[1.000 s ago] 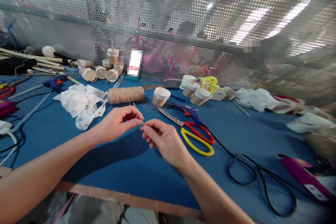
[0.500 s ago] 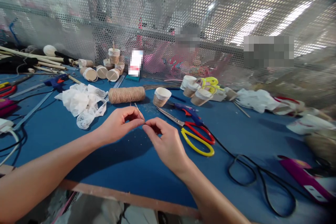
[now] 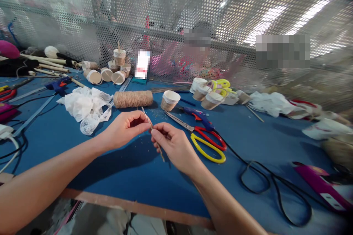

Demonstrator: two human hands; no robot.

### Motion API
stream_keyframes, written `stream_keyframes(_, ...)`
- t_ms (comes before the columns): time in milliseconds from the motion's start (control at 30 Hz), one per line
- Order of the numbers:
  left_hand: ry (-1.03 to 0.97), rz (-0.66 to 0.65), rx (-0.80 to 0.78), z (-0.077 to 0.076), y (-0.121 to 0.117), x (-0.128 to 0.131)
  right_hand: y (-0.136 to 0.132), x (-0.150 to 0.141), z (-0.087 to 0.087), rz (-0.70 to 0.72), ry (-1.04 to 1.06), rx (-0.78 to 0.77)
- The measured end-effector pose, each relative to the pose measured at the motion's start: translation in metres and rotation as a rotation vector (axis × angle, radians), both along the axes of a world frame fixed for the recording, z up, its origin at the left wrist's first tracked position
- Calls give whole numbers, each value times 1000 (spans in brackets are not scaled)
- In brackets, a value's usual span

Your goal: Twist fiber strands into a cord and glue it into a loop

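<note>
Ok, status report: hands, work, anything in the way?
Left hand and right hand: both gripping one thin twisted strand. Scissors close beside right hand. Twine spool beyond left hand.

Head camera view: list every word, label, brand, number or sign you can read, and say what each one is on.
No text can be read in this view.
Upright screen: blocked out by blur, unreadable.
White container lying at the right: faint reddish marks, too blurred to tell whether they are writing.
Purple device: too blurred to read any label.
Scissors: no legible brand.
</note>
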State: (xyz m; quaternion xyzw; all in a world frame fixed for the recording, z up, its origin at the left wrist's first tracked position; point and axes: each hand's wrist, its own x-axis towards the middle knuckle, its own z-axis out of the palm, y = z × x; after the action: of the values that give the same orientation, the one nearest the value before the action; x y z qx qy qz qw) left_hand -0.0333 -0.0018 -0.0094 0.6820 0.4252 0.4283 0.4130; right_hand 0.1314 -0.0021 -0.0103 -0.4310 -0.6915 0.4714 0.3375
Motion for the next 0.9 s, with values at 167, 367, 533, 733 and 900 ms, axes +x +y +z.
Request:
stream_keyframes(167,50,60,24,-3,-1,4,2,-1,-8,-129,-179,301)
stream_keyframes(367,28,0,70,3,-1,-2,0,1,0,-31,-20,94)
stream_keyframes(533,-40,-58,13,5,1,-4,0,1,2,46,80,-22)
stream_keyframes(733,-46,-98,-9,9,0,-5,0,2,2,139,108,-162)
stream_keyframes(900,25,23,6,1,0,0,1,-1,-3,-63,-99,124)
